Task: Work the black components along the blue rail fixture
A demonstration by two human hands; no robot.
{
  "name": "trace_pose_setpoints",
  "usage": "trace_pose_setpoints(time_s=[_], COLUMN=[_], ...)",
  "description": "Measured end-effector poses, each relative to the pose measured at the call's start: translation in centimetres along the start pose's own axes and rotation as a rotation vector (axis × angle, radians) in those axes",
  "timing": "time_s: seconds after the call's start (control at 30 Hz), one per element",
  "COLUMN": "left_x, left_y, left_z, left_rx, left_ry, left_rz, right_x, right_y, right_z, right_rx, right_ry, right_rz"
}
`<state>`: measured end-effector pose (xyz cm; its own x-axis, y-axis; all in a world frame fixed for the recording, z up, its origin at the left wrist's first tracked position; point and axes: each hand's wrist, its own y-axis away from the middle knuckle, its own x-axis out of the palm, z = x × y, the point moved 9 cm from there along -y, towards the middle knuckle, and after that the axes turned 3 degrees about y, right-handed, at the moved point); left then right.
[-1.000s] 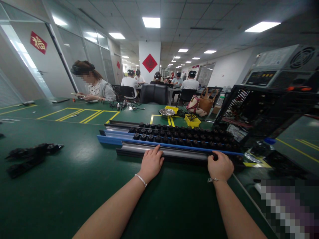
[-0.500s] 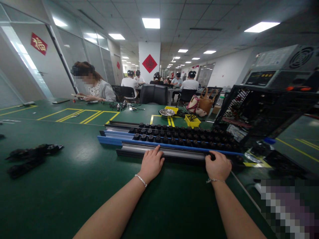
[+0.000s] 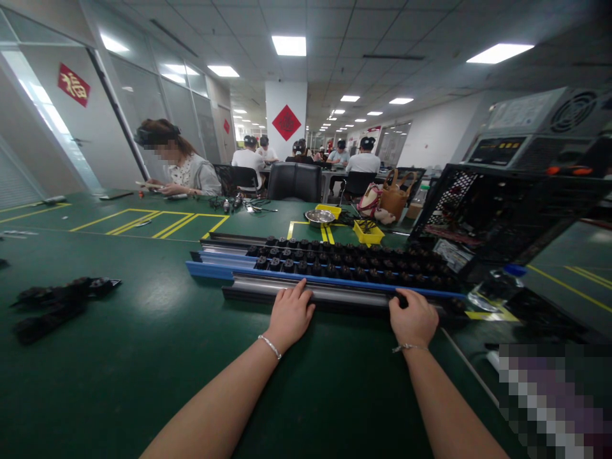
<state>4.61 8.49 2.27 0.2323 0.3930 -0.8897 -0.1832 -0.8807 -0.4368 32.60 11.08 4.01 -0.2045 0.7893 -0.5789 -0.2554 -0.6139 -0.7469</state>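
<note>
A long silver-and-black metal channel (image 3: pixel 344 290) lies across the green table (image 3: pixel 143 357), nearest to me. My left hand (image 3: pixel 291 312) holds its near edge around the middle, index finger reaching over the groove and thumb at the front side. Toward the right end, the thumb and index finger of my right hand (image 3: pixel 415 317) are curled around a small black part (image 3: pixel 398 296) in the groove, mostly hidden by the fingers. Behind it, a blue-edged channel (image 3: pixel 210 269) runs parallel, with rows of black socket modules (image 3: pixel 329 258) in the channels there.
An open black computer case (image 3: pixel 507 191) and a clear bottle (image 3: pixel 497 287) stand on the right. Black parts (image 3: pixel 62 303) lie at left. Farther back are a metal bowl (image 3: pixel 319 218), a yellow bin (image 3: pixel 368 233) and a seated person (image 3: pixel 176 159).
My right hand has slid slightly left along the channel with the small black part. My left hand stays where it was.
</note>
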Motion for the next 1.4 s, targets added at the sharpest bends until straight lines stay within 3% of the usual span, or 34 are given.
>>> trace_pose_setpoints(time_s=[1.4], left_x=[-0.1], left_y=[0.0], left_z=[-0.1], left_rx=[0.000], left_ry=[0.006], left_rz=[0.008], right_x=[0.4], right_y=[0.7], right_z=[3.1], right_rx=[-0.145], right_ry=[-0.097], right_rz=[0.096])
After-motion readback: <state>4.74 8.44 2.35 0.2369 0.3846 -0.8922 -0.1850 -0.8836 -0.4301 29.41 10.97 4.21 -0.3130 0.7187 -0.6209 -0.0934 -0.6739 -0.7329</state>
